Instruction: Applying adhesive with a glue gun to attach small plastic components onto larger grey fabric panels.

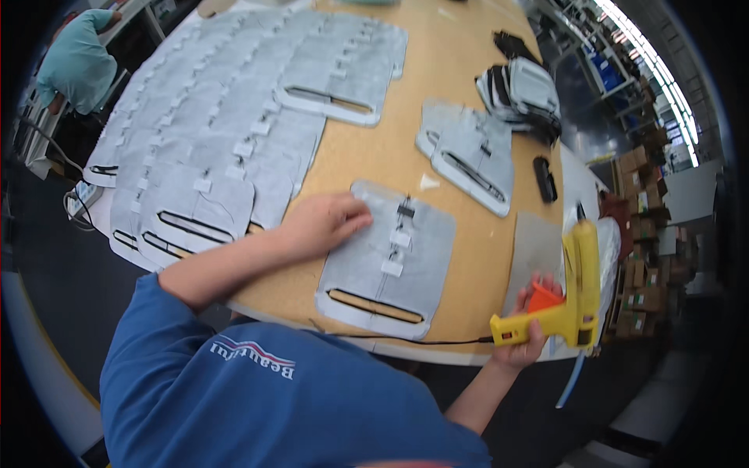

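Note:
My right hand [524,343] is wrapped round the handle of a yellow glue gun [579,273] with an orange trigger, at the table's right front edge. The gun's dark nozzle points away from me, and a pale bluish glue stick [572,381] hangs from its rear. Directly before me lies a grey fabric panel [421,242] with a long slot near its front edge. Down its middle run a small black piece, white tags and thin dark wires. My left hand [326,224] rests palm down on the panel's left edge, fingers loosely bent, holding nothing I can see.
Many similar panels [211,86] overlap across the table's left side. More panels [472,152] lie at right, near stacked grey and black pieces [523,90] and a black object [544,179]. The gun's black cord [390,338] follows the front edge. Another person [78,62] bends over at far left.

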Demonstrator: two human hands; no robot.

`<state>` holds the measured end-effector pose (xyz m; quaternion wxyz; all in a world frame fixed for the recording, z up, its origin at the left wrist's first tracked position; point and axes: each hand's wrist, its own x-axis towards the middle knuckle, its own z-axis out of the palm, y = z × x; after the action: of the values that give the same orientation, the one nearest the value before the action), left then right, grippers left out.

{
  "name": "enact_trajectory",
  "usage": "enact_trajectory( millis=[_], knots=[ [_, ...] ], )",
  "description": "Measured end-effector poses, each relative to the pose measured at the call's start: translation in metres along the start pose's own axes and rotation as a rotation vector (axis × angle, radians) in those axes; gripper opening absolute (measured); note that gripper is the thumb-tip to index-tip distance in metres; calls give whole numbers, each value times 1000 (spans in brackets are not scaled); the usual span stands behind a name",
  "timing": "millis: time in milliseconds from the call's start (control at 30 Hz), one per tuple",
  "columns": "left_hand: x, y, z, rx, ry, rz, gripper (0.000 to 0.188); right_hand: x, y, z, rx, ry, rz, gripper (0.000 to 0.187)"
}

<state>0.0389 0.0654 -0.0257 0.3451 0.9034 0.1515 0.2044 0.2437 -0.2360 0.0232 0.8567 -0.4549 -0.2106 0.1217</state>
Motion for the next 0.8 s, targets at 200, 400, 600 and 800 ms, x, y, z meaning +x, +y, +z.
enact_trajectory(
  millis=[200,400,600,800],
  knots=[
    [17,-17,0,198,53,25,21,4,13,38,-420,-285,298,52],
    [12,-17,0,245,66,48,27,-5,29,57,-471,-376,527,50],
    [8,-17,0,263,62,36,30,-6,30,51,-451,-343,617,50],
    [8,-18,0,273,38,13,32,-5,36,51,-457,-364,654,52]
  ],
)
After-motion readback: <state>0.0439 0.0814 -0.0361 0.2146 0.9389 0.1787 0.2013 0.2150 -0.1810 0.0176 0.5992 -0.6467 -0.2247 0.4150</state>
